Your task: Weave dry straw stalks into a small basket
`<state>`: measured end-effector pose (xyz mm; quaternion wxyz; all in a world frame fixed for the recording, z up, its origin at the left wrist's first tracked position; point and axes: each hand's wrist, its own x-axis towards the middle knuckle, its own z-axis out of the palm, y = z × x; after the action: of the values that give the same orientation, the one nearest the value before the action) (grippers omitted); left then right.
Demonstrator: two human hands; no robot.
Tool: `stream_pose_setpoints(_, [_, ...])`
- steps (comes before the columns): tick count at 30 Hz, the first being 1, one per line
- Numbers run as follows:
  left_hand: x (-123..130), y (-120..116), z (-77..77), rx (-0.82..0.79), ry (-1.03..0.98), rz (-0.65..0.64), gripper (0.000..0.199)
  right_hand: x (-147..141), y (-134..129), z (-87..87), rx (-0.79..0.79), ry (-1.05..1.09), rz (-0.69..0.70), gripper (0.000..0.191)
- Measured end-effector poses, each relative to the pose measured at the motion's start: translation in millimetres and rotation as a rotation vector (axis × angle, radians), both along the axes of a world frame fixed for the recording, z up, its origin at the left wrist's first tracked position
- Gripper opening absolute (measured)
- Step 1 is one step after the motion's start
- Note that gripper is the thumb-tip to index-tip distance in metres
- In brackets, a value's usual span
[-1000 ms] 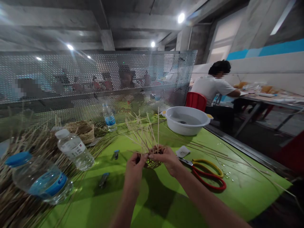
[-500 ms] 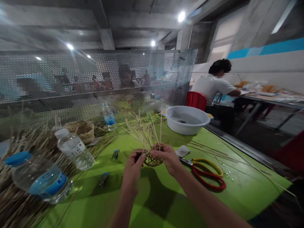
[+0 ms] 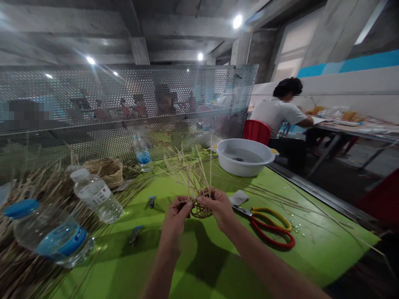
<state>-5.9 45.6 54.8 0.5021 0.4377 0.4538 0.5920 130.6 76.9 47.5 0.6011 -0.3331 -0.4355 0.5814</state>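
Note:
Between my two hands, above the green table (image 3: 237, 265), is a small round woven basket (image 3: 202, 210) of brown strands. Long pale strips (image 3: 202, 174) stick up and away from its far side. My left hand (image 3: 177, 211) is closed on the basket's left edge, thumb on top. On the right edge, my right hand (image 3: 220, 205) pinches the weave, its thumb pointing left. Most fingers of both hands are hidden behind the basket. Scissors (image 3: 271, 224) with red and yellow handles lie just right of my right hand, near a crumpled white scrap (image 3: 239, 197).
Plastic bottles (image 3: 96, 195) and a bundle of dry stalks (image 3: 34, 265) line the left side. Two small clips (image 3: 136, 235) lie left of my hands. Behind stand a grey basin (image 3: 245, 158) of water and a perforated metal screen (image 3: 124, 99). A person (image 3: 277, 112) sits at the right.
The view has shifted very slightly. Both hands keep their hold on the basket, with hardly any visible movement.

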Motion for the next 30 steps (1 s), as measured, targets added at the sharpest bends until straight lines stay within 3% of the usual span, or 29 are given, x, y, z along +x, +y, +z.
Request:
stream_pose_setpoints(4, [2, 1, -6.0, 0.0, -0.039, 0.01, 0.023, -5, -3, 2.2, -0.047, 0.037, -0.041, 0.024])
stream_pose_setpoints(9, [8, -2, -3.3, 0.001, -0.147, -0.002, 0.024, -8, -5, 2.6, -0.102, 0.111, -0.036, 0.025])
stream_pose_setpoints(19, [9, -1, -4.2, 0.06, -0.175, -0.007, 0.02, -12, -5, 2.7, -0.207, 0.19, -0.068, 0.025])
stream_pose_setpoints(25, [8, 0, -2.0, 0.009, -0.189, 0.112, 0.025, -8, -7, 1.4, -0.11, 0.09, 0.08, 0.024])
stream_pose_setpoints(30, [4, 2, -3.3, 0.011, -0.134, 0.1, 0.022, -7, -4, -4.6, -0.026, 0.028, 0.109, 0.021])
